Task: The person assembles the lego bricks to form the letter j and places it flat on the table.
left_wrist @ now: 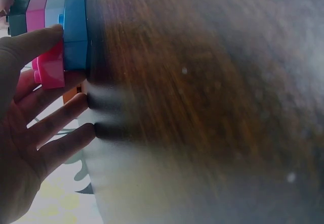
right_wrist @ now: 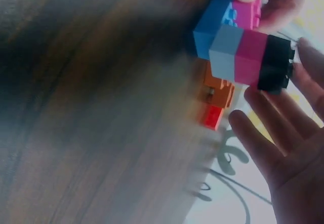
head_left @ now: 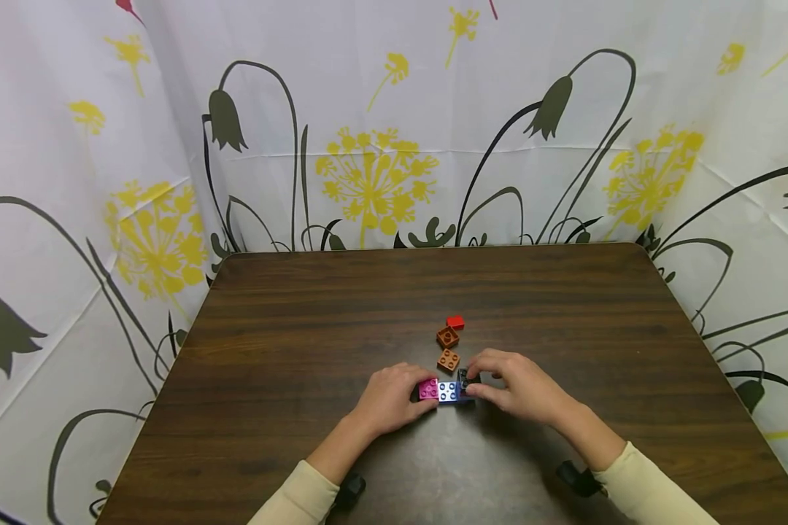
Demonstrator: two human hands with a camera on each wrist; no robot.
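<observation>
Dark wood-grain tabletop (head_left: 289,313), rounded far corners. White cloth (head_left: 341,44) behind, both sides: grey drooping flowers (head_left: 225,120), yellow blooms (head_left: 377,182).

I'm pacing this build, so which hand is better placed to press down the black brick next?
The right hand, probably: its finger and thumb are at the black brick, while the left hand grips the pink brick at the other end of the blue base.

Black brick (right_wrist: 275,64) atop pink-and-grey stack (right_wrist: 248,57)
</observation>
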